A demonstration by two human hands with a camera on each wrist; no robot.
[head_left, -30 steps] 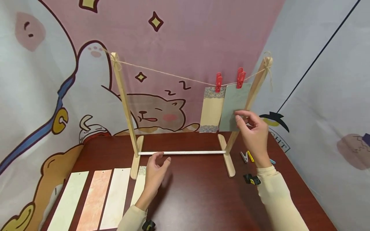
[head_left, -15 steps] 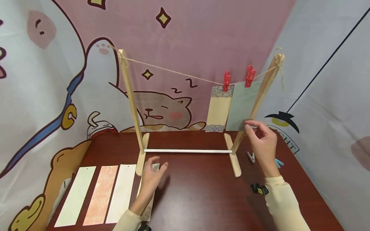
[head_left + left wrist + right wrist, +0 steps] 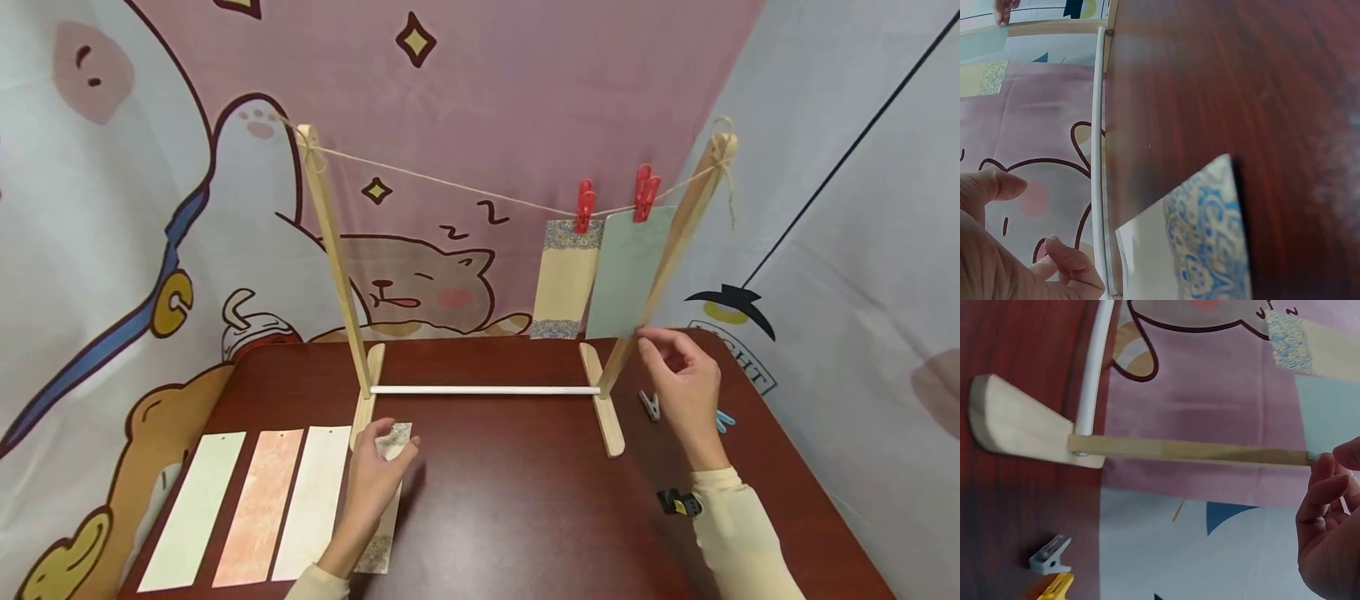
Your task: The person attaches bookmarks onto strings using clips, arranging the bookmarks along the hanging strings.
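A pale green card (image 3: 630, 271) hangs from a twine line (image 3: 442, 177), held by a red clothespin (image 3: 646, 193). My right hand (image 3: 684, 387) pinches the card's lower right corner between thumb and forefinger. Left of it hangs a cream card (image 3: 566, 279) with blue patterned ends, under another red clothespin (image 3: 585, 206). My left hand (image 3: 375, 471), fingers loosely bent and holding nothing, hovers over a patterned paper strip (image 3: 384, 533) on the table. That strip's blue-patterned end (image 3: 1207, 231) shows large in the left wrist view; the hand covers part of it in the head view.
The twine runs between two wooden posts (image 3: 333, 258), joined low down by a white rod (image 3: 483, 390). Green, peach (image 3: 258, 508) and white strips lie at the left. Grey (image 3: 649, 406), yellow (image 3: 1057, 587) and light blue (image 3: 724, 421) clothespins lie near the right hand.
My right hand has slid down the green card's right side to its lower corner. My left hand has drawn back slightly to the left, away from the rod.
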